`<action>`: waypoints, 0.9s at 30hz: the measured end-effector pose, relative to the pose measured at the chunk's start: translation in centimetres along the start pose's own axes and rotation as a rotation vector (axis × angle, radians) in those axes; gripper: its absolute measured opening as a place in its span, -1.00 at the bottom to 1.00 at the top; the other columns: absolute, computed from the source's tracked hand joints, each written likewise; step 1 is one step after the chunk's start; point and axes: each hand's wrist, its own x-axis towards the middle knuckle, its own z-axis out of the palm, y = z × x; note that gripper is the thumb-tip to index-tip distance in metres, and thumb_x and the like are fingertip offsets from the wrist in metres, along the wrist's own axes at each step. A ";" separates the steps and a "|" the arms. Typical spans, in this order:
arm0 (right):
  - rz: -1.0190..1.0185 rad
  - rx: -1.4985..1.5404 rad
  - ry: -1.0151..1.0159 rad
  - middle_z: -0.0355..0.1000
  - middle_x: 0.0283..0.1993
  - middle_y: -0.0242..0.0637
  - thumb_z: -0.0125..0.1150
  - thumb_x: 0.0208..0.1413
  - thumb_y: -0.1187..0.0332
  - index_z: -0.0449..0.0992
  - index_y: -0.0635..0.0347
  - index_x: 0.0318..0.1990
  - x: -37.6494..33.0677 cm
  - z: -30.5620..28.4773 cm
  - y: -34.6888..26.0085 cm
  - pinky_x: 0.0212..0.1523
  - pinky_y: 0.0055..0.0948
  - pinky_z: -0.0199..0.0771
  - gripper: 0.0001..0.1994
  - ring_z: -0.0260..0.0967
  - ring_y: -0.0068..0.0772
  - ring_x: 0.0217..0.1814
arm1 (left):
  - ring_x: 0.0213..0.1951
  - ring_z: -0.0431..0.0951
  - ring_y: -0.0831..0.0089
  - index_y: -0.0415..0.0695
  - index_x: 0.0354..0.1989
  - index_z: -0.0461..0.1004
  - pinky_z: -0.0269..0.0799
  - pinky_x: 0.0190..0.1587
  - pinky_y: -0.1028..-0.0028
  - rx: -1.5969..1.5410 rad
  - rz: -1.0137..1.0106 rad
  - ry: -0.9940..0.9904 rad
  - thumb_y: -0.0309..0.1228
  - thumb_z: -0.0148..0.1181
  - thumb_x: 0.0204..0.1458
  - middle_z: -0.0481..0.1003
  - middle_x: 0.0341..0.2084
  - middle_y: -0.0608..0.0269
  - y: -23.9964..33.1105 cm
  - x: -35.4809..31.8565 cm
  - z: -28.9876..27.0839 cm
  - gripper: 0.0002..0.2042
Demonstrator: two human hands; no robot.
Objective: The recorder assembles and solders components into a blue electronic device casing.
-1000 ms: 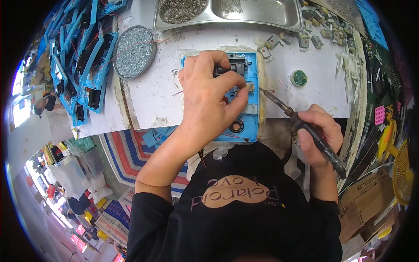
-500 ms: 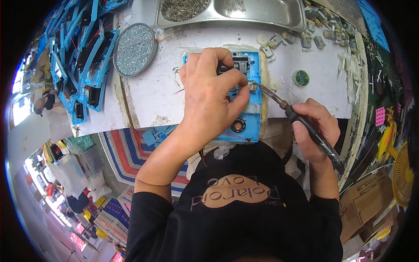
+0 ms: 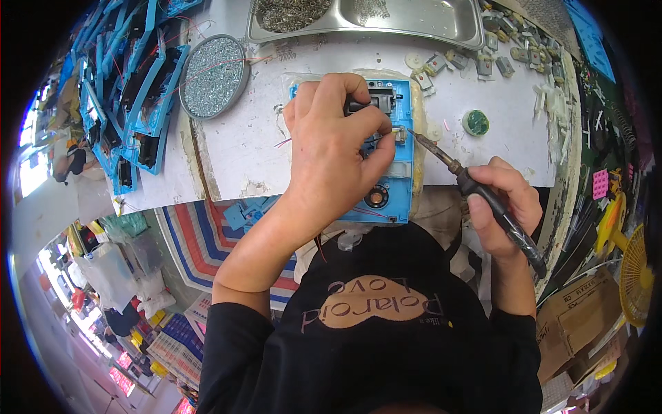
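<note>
My right hand grips a soldering iron by its dark handle, the tip angled toward the upper left. That tip ends by the right edge of a blue plastic casing, a little apart from a small metal part in it. Over the casing's left side lies my left hand, thumb and forefinger closed in a pinch beside the metal part. What they hold is hidden. A round copper-coloured part sits lower in the casing, and black parts show near its top.
A round dish of small metal pieces stands left, beside stacked blue casings. Along the far edge lies a metal tray holding springs. To the right are a small green-filled tin and several small grey motors.
The soldering iron has drawn back slightly to the right, its tip leaving the metal part. My left hand keeps nearly the same place over the casing.
</note>
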 end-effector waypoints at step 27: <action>-0.088 -0.080 -0.040 0.33 -0.56 -0.37 0.37 -0.01 0.46 0.59 0.36 -0.10 0.0 -0.3 -0.5 -0.55 -0.54 0.14 -0.71 0.21 -0.54 -0.58 | -0.15 0.43 0.32 -0.01 -0.36 0.69 0.15 0.01 0.30 0.066 0.189 0.095 -0.47 0.49 -0.27 0.49 -0.10 0.24 -0.3 -1.4 0.2 -0.78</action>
